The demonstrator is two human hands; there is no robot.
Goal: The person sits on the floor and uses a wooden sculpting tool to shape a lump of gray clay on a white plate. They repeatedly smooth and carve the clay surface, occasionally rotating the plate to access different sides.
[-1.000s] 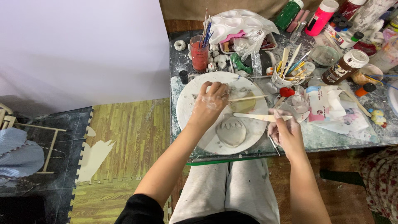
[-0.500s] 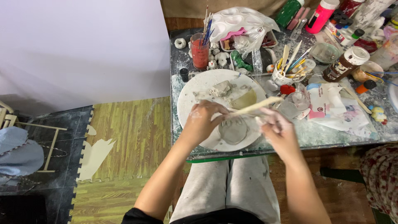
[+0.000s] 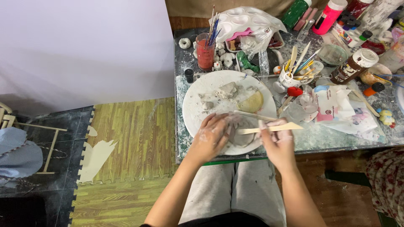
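Head view: at a cluttered bench (image 3: 336,134), the left hand (image 3: 212,136) curls its fingers around a grey clay piece (image 3: 243,133) on the near part of the white round board (image 3: 198,105), while the right hand (image 3: 275,138) pinches a flat wooden modelling tool (image 3: 273,128) against it. Shaping looks under way; loose clay lumps (image 3: 225,90) farther back on the board remain unused.

Matt grey clay (image 3: 243,135) on a smooth white plate (image 3: 198,109); pale wooden tool (image 3: 273,128) above it; counter (image 3: 328,136) paint-smeared
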